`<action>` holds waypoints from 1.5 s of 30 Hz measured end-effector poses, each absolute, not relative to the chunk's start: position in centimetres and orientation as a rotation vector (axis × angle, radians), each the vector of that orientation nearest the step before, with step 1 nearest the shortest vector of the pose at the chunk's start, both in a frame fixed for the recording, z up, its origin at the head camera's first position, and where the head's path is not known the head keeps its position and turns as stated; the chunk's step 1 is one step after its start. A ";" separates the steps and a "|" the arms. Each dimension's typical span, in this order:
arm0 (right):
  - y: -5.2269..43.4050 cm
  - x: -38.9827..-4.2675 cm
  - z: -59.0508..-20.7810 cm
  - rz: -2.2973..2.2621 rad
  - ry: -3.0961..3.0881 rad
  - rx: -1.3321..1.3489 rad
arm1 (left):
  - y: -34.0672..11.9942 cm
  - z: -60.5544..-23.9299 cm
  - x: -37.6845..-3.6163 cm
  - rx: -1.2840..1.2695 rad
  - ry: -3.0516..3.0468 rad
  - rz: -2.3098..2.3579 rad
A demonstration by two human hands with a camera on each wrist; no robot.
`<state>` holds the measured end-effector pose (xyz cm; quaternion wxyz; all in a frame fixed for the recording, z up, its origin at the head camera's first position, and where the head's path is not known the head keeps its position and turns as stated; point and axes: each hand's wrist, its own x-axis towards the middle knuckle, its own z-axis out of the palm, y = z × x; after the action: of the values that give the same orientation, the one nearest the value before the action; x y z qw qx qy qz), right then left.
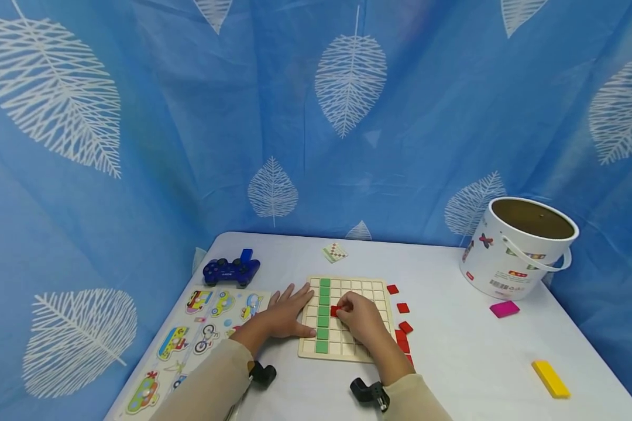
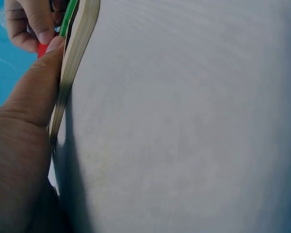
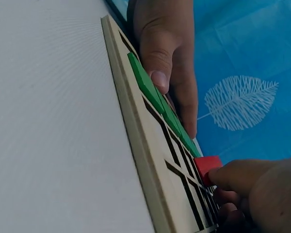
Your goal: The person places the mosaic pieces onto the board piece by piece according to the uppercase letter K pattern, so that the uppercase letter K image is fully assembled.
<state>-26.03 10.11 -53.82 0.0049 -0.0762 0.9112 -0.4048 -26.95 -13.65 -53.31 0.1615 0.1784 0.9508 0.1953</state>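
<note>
White table [image 1: 453, 362], blue leaf-print curtain [image 1: 137, 146] behind. On the wooden grid board [image 1: 371, 290], one column of green tiles [image 1: 323, 316] is filled; the remaining cells are judged unfilled, with several loose red tiles [image 1: 402, 308] lying beside the board's right edge. A red tile [image 3: 207, 164] is pinched by the right hand [image 1: 360, 318] over the column next to the green one. The left hand [image 1: 287, 313] is laid flat, fingers spread, steadying the board's left edge.

A: What's on the white table [image 1: 453, 362]?
B: Grid board [image 1: 371, 292] under both hands; red tiles [image 1: 402, 307] right of it, blue gamepad [image 1: 230, 270] and vehicle puzzle [image 1: 189, 339] left, bucket [image 1: 516, 248] far right.
</note>
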 end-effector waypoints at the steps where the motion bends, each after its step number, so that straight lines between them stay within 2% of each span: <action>1: 10.1 -26.0 -53.8 -1.249 2.865 -0.246 | -13.7 -53.3 -27.0 0.509 2.714 0.556; 9: 10.0 -25.1 -53.4 -0.854 3.027 -0.392 | -13.7 -53.3 -27.1 0.526 2.716 0.554; 14: 11.0 -25.0 -53.0 -0.952 2.992 -0.405 | -13.7 -53.5 -27.1 0.531 2.724 0.546; 18: 14.7 -25.9 -52.0 -1.104 3.004 -0.270 | -13.5 -53.6 -27.1 0.530 2.723 0.561; 21: 19.0 -26.7 -51.7 -1.087 3.014 -0.067 | -13.5 -53.6 -27.0 0.521 2.723 0.572; 25: 23.8 -27.1 -52.8 -1.090 2.883 0.116 | -13.7 -53.5 -26.9 0.520 2.723 0.579; 28: 25.6 -27.1 -53.5 -1.135 2.802 0.100 | -13.6 -53.5 -26.9 0.525 2.721 0.582; 36: 25.7 -26.9 -53.8 -1.026 2.876 0.046 | -13.4 -53.5 -27.1 0.519 2.717 0.568; 45: 24.7 -26.8 -53.8 -1.038 2.905 0.106 | -13.4 -53.8 -27.1 0.513 2.717 0.570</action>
<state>-26.83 24.67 -53.76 0.0275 0.0342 0.9408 -0.3362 -27.10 -13.43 -53.80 0.1583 0.1795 0.9502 0.1994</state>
